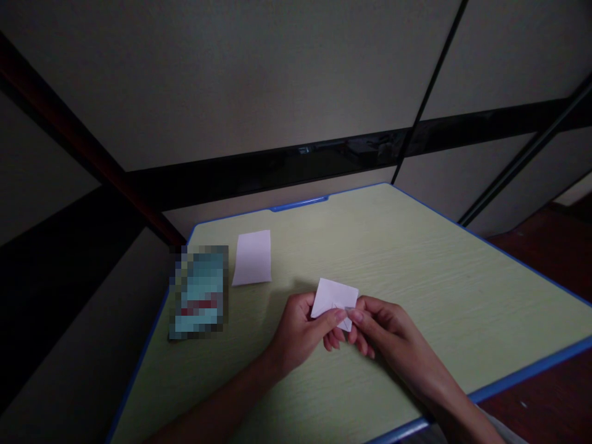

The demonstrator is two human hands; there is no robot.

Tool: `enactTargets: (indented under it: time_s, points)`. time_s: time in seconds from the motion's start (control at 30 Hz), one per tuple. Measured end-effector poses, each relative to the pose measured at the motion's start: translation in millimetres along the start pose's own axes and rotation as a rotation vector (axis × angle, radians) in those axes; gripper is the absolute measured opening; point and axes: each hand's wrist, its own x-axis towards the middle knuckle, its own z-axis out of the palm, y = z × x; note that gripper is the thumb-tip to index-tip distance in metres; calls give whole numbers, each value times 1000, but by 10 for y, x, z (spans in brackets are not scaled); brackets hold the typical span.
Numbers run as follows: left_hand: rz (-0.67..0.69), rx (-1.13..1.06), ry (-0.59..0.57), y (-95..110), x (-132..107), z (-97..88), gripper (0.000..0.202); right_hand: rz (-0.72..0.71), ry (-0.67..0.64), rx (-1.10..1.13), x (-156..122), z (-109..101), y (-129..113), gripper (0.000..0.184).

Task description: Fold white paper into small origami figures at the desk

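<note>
A small folded piece of white paper (337, 294) is held between both hands above the table, with crease lines showing on its lower part. My left hand (303, 327) grips its left side, the thumb pressed on the front and the fingers curled behind. At the paper's lower right, my right hand (386, 324) pinches the edge with thumb and fingers. The two thumb tips nearly meet on the paper. The fingers behind the paper are partly hidden.
The pale green table (416, 246) has a blue rim. A flat white sheet of paper (253, 258) lies on its left part, beside a blurred-out phone-like object (200, 293). A blue strip (300, 203) marks the far edge, against a panelled wall (259, 80).
</note>
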Motion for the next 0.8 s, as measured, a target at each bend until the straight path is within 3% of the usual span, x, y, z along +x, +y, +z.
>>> enactTargets:
  time_s: [0.23,0.8]
  points:
    - [1,-23,90,-9,3,7,24,-12,-83,51,-10,-22,-28,27]
    - [0,21,41,34,-17,11,21,-31,-61,-16,-12,-25,13,29]
